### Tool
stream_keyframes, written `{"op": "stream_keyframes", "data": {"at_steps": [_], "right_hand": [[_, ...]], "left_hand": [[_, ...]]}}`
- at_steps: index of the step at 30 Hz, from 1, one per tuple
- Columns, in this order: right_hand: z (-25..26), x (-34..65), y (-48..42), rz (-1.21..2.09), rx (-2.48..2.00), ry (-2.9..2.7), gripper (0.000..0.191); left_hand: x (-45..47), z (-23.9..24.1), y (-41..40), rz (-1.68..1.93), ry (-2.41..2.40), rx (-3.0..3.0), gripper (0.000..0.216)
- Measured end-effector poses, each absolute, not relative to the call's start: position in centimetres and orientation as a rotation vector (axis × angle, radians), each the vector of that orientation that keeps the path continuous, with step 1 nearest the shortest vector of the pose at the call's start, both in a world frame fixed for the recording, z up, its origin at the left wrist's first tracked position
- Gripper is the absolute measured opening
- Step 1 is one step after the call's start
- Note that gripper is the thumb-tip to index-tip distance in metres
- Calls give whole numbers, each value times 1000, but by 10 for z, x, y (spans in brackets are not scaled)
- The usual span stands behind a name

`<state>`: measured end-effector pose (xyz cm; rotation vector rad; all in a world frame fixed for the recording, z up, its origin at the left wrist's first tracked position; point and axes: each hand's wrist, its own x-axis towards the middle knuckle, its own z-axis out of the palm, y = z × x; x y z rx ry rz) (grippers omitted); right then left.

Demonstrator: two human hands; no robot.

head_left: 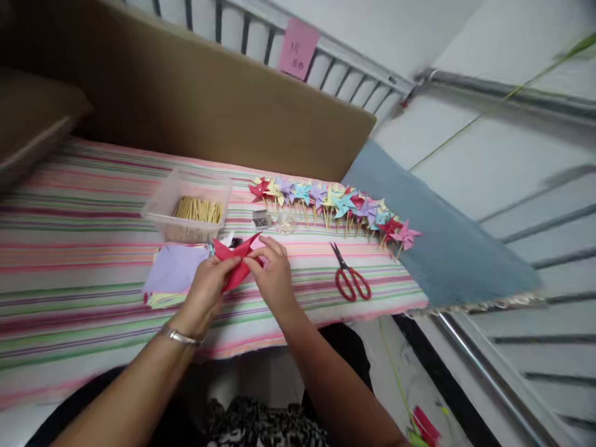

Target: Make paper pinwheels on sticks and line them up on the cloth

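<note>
A red paper pinwheel [237, 275], partly folded, is held up over the cloth between both hands. My left hand [209, 280] pinches it from the left with thumb and fingers closed. From the right, my right hand [271, 270] has its thumb and fingertips closed at the paper's middle. Whether a small pin sits between the fingertips is too small to tell. Just left of my hands lies a stack of paper squares [174, 271], lilac on top. Behind them are a small open box of tiny dark pieces [261, 218] and a clear bag of pale bits [285, 221].
A clear plastic bin [158, 214] holds wooden sticks [199, 210]. Several finished pinwheels [344, 202] lie in a row at the back right. Red-handled scissors [352, 282] rest right of my hands. A cardboard panel [209, 105] stands behind the striped cloth [69, 279].
</note>
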<state>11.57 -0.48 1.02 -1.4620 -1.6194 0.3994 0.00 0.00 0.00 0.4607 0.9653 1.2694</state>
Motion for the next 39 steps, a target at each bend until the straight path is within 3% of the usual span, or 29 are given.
{"op": "stream_keyframes", "data": {"at_steps": [39], "right_hand": [[13, 120, -5, 394, -1396, -1698, 9]], "left_hand": [[-7, 12, -3, 1167, 832, 456, 13]]}}
